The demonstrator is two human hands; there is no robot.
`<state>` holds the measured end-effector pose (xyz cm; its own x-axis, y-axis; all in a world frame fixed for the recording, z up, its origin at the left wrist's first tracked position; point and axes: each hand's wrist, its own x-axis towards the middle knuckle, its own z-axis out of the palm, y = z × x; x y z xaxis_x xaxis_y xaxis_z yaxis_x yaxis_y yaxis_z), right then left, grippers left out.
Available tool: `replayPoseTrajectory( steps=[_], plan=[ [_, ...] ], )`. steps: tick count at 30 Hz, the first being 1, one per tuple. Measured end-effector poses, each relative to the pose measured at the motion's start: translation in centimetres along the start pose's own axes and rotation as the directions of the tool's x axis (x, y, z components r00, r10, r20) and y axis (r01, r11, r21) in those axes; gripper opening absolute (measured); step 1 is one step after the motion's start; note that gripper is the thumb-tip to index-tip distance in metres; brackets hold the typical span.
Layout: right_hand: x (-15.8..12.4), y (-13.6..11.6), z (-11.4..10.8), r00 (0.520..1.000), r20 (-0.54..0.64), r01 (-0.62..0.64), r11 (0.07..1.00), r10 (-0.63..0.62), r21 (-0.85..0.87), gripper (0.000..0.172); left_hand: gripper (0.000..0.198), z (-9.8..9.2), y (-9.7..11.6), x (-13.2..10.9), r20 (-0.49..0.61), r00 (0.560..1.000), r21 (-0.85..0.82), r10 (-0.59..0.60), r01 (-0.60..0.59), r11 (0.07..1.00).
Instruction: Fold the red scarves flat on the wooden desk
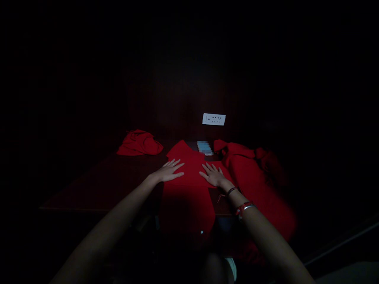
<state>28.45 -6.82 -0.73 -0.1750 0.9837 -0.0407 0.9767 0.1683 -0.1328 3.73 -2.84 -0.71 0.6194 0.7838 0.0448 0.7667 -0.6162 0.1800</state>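
A red piece of cloth [189,169] lies spread on a dark table, and its near end hangs over the front edge. My left hand [170,171] rests flat on the cloth's left side, fingers spread; a ring shows on one finger. On the right side of the same cloth my right hand [213,174] also lies flat with its fingers apart. Neither hand grips anything. Bracelets circle my right wrist. Whether the cloth is a garment, I cannot tell.
A crumpled red cloth [139,144] sits at the back left of the table [97,189]. More red fabric [251,181] is heaped on the right and drapes over the edge. A phone [205,148] lies behind the cloth, below a white wall socket [213,119]. The surroundings are very dark.
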Motion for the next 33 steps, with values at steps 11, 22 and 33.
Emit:
replayPoseTrajectory(
  steps=[11,22,33],
  plan=[
    [-0.1,0.3,0.0,0.999,0.03,-0.023,1.0,0.024,-0.017,0.074,0.076,-0.5,0.2,-0.3,0.061,0.995,-0.01,-0.073,0.074,0.997],
    [1.0,-2.9,-0.9,0.977,-0.163,0.143,0.99,-0.14,0.006,0.062,0.067,0.3,-0.2,0.9,-0.021,0.991,-0.013,-0.13,0.13,0.991],
    [1.6,0.4,-0.3,0.944,-0.315,-0.119,0.992,0.098,-0.046,0.041,0.066,0.4,-0.4,0.9,-0.054,0.99,0.028,-0.128,0.13,0.991]
  ],
)
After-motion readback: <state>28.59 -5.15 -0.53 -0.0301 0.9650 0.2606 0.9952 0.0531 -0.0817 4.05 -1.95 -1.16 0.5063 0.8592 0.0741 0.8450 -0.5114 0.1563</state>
